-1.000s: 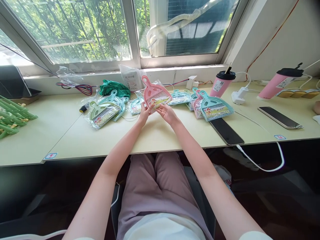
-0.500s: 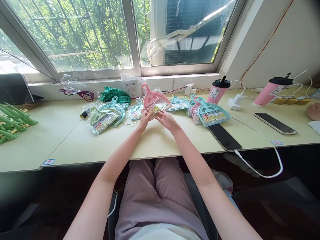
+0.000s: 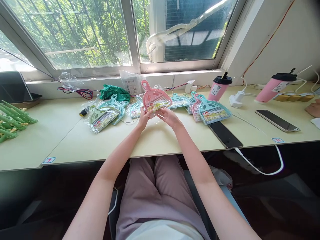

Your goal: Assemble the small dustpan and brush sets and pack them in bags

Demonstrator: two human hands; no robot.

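A pink toy-sized dustpan set (image 3: 156,97) in clear plastic wrap, with a brush and a printed card inside, is tilted up above the table, handle pointing away. My left hand (image 3: 144,120) grips its lower left corner, thumb in front. My right hand (image 3: 170,118) holds the lower right edge with its fingertips. Left of my hands lie a wrapped light green dustpan set (image 3: 103,117) and a blue-green one (image 3: 121,111) partly under it. More wrapped sets lie behind, and a teal dustpan set (image 3: 212,111) rests at right on a pile, overlapping a phone (image 3: 226,135).
Pink cups (image 3: 217,89) with black lids, a white charger (image 3: 236,99) and a second phone (image 3: 276,120) stand or lie at right. Green cloth (image 3: 113,92) and coiled wires (image 3: 82,93) lie below the window. Green stalk-like pieces (image 3: 15,121) sit far left. Another person's hand (image 3: 313,108) shows at far right.
The pink dustpan set is tilted slightly more upright, and more of its card shows. Both hands keep hold of it. The whole view has shifted a little.
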